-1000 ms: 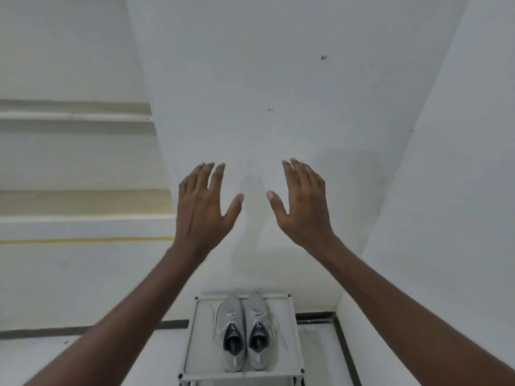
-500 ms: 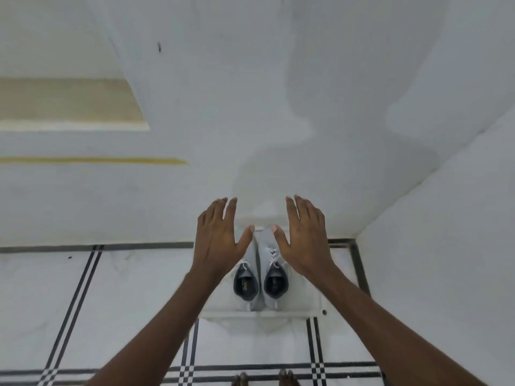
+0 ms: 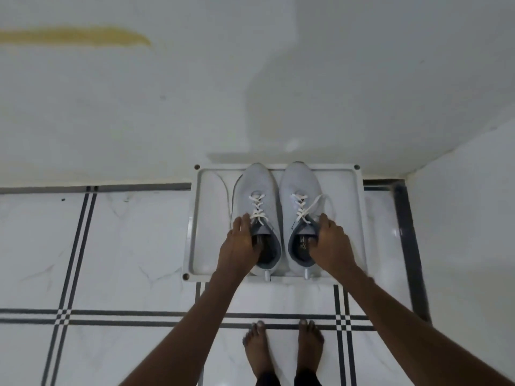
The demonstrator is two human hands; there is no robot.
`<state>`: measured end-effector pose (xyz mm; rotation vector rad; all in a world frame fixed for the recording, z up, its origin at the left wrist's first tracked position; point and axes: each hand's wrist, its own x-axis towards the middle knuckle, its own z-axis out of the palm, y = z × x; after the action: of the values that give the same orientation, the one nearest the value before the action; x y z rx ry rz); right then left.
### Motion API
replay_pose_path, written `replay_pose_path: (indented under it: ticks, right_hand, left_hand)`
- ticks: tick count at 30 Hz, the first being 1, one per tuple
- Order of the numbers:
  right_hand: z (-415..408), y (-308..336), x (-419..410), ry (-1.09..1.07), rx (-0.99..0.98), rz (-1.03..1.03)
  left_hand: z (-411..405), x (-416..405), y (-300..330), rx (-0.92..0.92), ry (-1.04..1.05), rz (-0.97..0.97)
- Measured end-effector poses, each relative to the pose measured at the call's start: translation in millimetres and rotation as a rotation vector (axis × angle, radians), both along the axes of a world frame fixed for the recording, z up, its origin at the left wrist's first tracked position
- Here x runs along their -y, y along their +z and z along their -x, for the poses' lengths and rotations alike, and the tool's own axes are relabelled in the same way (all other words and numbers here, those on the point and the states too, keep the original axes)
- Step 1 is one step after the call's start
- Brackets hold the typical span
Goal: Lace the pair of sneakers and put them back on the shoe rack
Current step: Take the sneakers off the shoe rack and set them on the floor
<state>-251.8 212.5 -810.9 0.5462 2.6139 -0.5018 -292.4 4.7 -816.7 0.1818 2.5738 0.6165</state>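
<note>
In the head view, two light grey sneakers stand side by side on the top shelf of a white shoe rack [image 3: 359,218], which is placed against the far wall [image 3: 250,93] in the corner of the room. Their toes point to the far side and their heels to the near edge of the shelf. The left sneaker [image 3: 257,188] and the right sneaker [image 3: 299,185] are just beside each other, and both have white laces [image 3: 257,207] crossed through the eyelets. A loose loop of lace hangs over the right side of the right sneaker. The left hand [image 3: 239,243] is clamped on the collar of the left sneaker, with the thumb inside the opening and the fingers [image 3: 241,221] on the outer left side. The right hand [image 3: 330,243] grips the collar of the right sneaker in the same way, fingers on the outer right side. Both sneakers rest on the shelf. Near the camera, two bare feet [image 3: 257,349] stand on the white tiled floor [image 3: 111,260] with dark double lines.
</note>
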Motion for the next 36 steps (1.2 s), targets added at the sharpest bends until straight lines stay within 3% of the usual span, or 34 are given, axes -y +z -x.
replay_pose_path:
  ticks: [6, 17, 22, 28, 36]
  right_hand:
    - [3.9, -19.3, -3.5, -0.278, 0.055, 0.143]
    - [-43.1, 17.3, 1.3, -0.298, 0.003, 0.173]
    - [-92.7, 49.4, 9.5, -0.272, -0.08, 0.206]
    - [-171.4, 66.8, 29.2, -0.285, -0.102, 0.27]
    - [-278.5, 51.2, 69.5, -0.279, -0.072, 0.265]
  left_hand:
    - [3.6, -3.5, -19.7, -0.031, 0.093, 0.084]
    - [-47.6, 16.3, 28.0, -0.126, 0.233, 0.016]
    - [-97.7, 41.0, 52.3, -0.15, 0.252, -0.094]
    - [-170.5, 75.1, 72.2, -0.199, 0.218, -0.076]
    - [-268.6, 125.9, 49.8, -0.219, 0.233, -0.11]
